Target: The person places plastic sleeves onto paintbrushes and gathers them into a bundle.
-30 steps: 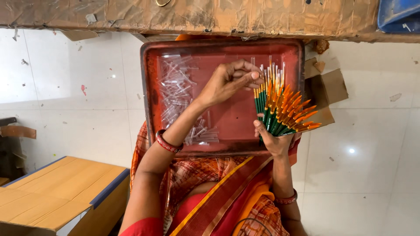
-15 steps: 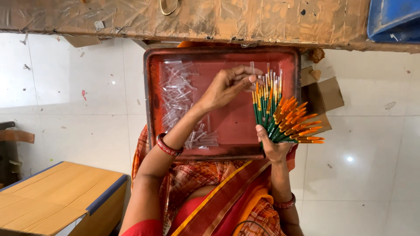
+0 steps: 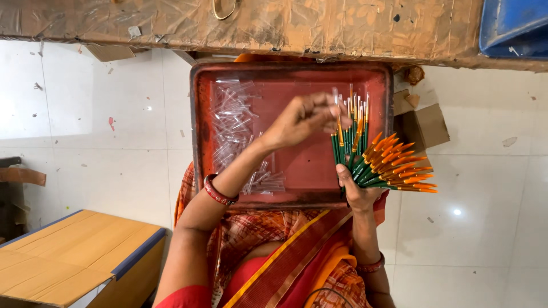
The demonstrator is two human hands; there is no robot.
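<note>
My right hand [image 3: 357,191] grips a fanned bunch of green-and-orange brushes [image 3: 377,162] by their lower ends, over the right side of a red tray [image 3: 200,131] that rests on my lap. My left hand [image 3: 302,117] is above the tray's middle, its fingertips pinched at the top of one upright brush in the bunch; whether a small clear cap is between the fingers I cannot tell. A heap of clear plastic caps [image 3: 234,128] lies in the tray's left half.
A worn brown table edge [image 3: 274,25] runs along the top, with a blue bin [image 3: 514,25] at its right. A cardboard box [image 3: 419,125] sits right of the tray. A flat cardboard carton [image 3: 63,256] lies lower left on the white tiled floor.
The brush bunch and my right hand have shifted slightly down and right. My left hand stays at the brush tips, fingers pinched closer.
</note>
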